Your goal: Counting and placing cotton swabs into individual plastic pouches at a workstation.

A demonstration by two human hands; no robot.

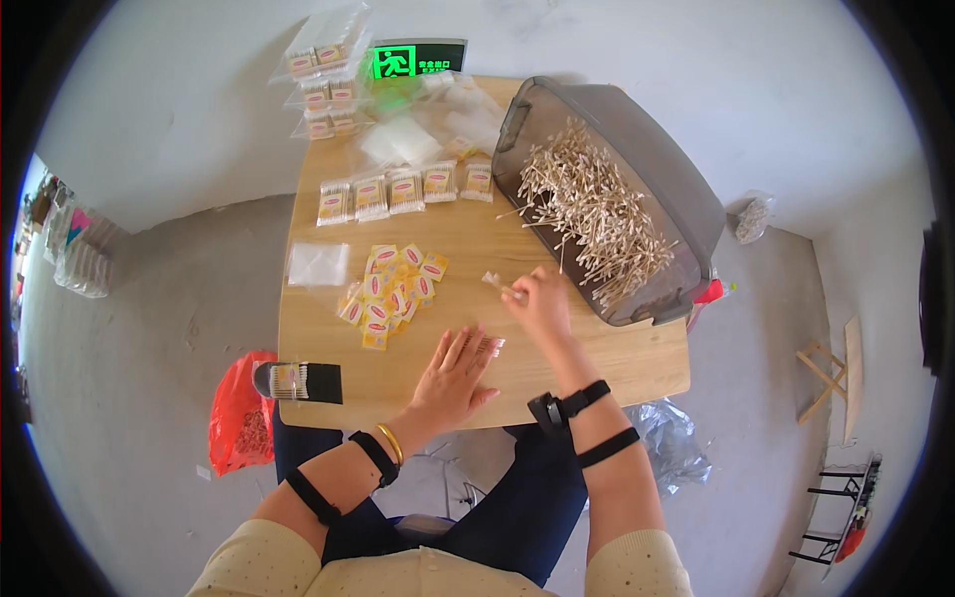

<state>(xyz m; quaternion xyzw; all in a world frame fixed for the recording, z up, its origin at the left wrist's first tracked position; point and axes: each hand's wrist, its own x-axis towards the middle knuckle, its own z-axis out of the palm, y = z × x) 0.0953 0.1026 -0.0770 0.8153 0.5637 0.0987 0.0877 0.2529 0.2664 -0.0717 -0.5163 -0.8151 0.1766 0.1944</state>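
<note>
My left hand [453, 380] lies flat on the wooden table near its front edge, fingers stretched over a small row of cotton swabs [490, 345] whose tips show past the fingertips. Beside the grey bin [686, 184], my right hand [543, 306] is closed around a few cotton swabs [494, 282], their ends sticking out to the left. The bin lies tilted toward me and holds a large heap of loose cotton swabs [592, 204]. Left of my hands is a loose pile of yellow and white cards [398, 291].
Filled swab packs [406, 191] stand in a row behind the cards. Clear bags [318, 264] lie at left; more bags [403, 139] and stacked packs [323, 97] are at the back. A black holder with swabs [289, 380] sits at the front left corner, above a red bag [242, 418].
</note>
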